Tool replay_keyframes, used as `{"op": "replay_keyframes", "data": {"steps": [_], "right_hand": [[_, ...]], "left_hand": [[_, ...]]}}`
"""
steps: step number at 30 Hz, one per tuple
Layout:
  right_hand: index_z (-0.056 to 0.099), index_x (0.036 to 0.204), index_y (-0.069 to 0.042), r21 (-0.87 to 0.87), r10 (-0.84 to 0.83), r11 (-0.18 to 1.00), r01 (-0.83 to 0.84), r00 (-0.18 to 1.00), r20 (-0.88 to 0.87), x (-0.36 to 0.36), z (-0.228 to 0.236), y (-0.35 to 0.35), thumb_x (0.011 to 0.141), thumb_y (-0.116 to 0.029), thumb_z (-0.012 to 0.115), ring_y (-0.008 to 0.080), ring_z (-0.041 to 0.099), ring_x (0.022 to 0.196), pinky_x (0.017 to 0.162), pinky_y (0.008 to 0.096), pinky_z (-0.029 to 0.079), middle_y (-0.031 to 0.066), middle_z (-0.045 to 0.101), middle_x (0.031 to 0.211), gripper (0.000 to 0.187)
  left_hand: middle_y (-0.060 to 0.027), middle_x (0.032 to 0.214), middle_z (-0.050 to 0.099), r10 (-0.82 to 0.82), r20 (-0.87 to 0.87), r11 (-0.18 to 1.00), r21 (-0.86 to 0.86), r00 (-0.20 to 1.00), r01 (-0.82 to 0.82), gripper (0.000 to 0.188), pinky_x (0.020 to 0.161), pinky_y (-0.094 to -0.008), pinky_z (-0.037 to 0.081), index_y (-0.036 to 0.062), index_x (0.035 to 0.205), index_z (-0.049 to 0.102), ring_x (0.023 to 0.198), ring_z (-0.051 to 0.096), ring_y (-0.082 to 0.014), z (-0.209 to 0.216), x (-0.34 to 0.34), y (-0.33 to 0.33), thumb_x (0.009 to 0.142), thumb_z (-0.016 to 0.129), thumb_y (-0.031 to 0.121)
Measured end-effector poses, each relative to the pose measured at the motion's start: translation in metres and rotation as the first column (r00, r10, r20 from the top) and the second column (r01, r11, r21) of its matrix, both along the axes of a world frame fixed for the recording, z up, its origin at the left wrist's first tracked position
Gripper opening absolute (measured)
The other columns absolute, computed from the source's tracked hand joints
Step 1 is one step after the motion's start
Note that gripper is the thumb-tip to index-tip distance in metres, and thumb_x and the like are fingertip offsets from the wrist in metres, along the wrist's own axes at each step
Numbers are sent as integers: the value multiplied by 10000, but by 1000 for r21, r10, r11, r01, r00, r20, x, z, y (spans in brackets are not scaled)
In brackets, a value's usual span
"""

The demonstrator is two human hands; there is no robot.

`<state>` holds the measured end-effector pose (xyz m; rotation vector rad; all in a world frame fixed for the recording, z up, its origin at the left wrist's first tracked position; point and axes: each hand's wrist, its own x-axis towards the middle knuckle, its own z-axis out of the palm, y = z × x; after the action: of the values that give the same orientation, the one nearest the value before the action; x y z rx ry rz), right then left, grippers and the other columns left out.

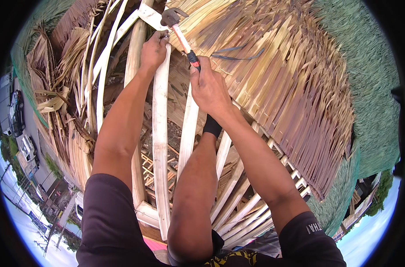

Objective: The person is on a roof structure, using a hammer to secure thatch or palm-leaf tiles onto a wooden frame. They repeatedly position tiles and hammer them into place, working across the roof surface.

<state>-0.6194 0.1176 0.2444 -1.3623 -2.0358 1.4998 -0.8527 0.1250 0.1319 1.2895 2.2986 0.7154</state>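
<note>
My right hand (pixel 210 89) is wrapped round the dark and red grip of a claw hammer (pixel 181 38). The hammer's metal head is raised just above and right of my left hand (pixel 154 51). With its fingertips, my left hand pinches what looks like a small shiny nail (pixel 166 36) at the upper end of a pale wooden batten (pixel 160 120). That batten runs down toward me, and the nail is partly hidden by my fingers. Just above the fingertips, a pale crosspiece (pixel 150 15) meets the frame.
Layered dried palm thatch (pixel 291 98) covers the right side, with green thatch (pixel 367 84) beyond. Loose dry leaves (pixel 56 89) hang at left. Between the battens are open gaps over a drop. My leg (pixel 196 196) stretches among them. Parked cars (pixel 16 113) stand far below.
</note>
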Motion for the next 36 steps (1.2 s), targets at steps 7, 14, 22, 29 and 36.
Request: {"op": "replay_keyframes", "data": {"steps": [7,14,22,29,36], "right_hand": [[465,1117,35,22,-6,1000,4,991,133,-17,-6,7,1025,-201,488,550,648,738,685,625,501,353,641,744,254],[467,1099,43,-47,42,998,-33,976,213,-14,3,15,1037,-199,487,541,650,747,693,606,499,349,643,754,250],[450,1115,-1,39,-77,996,80,995,-55,-1,21,1,1027,-146,505,521,636,694,630,576,480,302,622,704,178],[473,1148,2,85,-102,990,113,987,-126,2,18,-7,1016,-127,510,501,638,676,624,555,485,294,625,713,188],[489,1145,-3,-34,64,998,-58,973,220,-20,6,6,1027,-173,504,520,647,703,637,584,490,309,631,719,208]], "left_hand": [[-209,1060,733,15,-28,999,37,999,-14,294,877,-497,529,106,1162,707,1019,681,-423,-5,-3,-1,954,646,304],[-212,1010,737,22,5,996,90,1000,-23,258,853,-495,534,112,1097,730,982,689,-420,-11,-4,-3,946,651,305],[-198,1010,744,44,-75,999,-7,996,-45,342,853,-492,540,146,1154,702,986,695,-415,5,5,-6,924,656,395],[-168,1244,686,-51,-97,981,-190,994,32,641,933,-503,518,104,1313,579,1142,653,-394,20,10,-5,850,706,529],[-175,1439,527,-51,-50,993,-105,997,46,814,996,-528,483,73,1437,433,1271,569,-384,17,10,-8,831,740,521]]}}
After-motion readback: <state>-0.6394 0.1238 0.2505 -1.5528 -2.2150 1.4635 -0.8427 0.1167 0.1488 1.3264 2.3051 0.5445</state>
